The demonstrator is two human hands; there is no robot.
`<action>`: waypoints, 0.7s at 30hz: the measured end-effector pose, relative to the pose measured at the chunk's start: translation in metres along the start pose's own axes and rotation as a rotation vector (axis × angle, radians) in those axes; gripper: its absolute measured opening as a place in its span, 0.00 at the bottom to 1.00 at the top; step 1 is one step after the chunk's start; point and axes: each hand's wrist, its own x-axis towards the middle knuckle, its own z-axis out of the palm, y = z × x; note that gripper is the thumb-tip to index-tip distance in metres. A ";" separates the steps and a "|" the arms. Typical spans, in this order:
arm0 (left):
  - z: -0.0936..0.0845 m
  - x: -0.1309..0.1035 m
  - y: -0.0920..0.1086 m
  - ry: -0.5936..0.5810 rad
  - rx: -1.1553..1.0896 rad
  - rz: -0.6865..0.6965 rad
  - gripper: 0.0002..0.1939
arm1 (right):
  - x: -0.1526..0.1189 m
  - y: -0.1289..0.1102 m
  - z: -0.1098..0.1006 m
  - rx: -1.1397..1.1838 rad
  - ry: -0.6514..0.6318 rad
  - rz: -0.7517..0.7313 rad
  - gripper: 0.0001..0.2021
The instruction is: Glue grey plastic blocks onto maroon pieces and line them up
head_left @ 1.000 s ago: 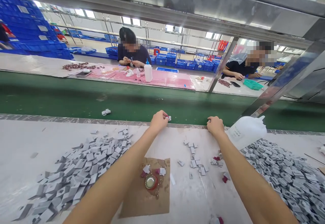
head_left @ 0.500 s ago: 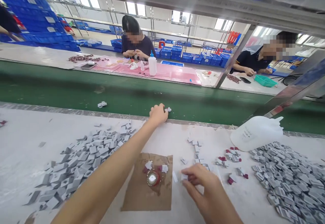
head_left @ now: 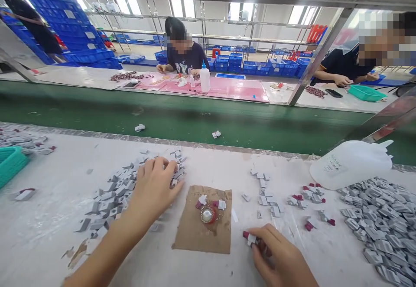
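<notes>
My left hand [head_left: 157, 183] is over the pile of small grey block-like pieces [head_left: 112, 194], its fingers bent down and the thumb apart from them. Between the thumb and fingers of my right hand [head_left: 281, 252] is a small grey piece with a dark red end [head_left: 250, 238], held just above the white table. Left of it lies a brown cardboard square [head_left: 201, 239]. On the cardboard are a round red pot with a shiny pale centre [head_left: 208, 214] and two small grey-and-red pieces [head_left: 219, 204].
A white bottle [head_left: 347, 165] lies beside a larger grey pile [head_left: 383, 230] at right. Several grey-and-red pieces [head_left: 313, 193] lie nearby. Two small clusters [head_left: 216, 134] rest on the green belt [head_left: 175, 124]. A green basket [head_left: 13, 163] stands left. Co-workers sit across the belt.
My left hand has come back from the belt to the grey pile, leaving a small cluster there. My right hand has moved slightly; the red end of its piece now shows. The view has shifted.
</notes>
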 end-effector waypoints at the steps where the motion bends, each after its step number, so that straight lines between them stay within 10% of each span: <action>1: 0.002 -0.001 0.001 0.011 0.012 -0.007 0.13 | 0.001 -0.001 0.000 0.007 0.002 0.009 0.13; 21: 0.006 0.007 0.011 0.025 -0.045 -0.078 0.18 | 0.043 -0.051 -0.003 0.804 -0.060 0.515 0.26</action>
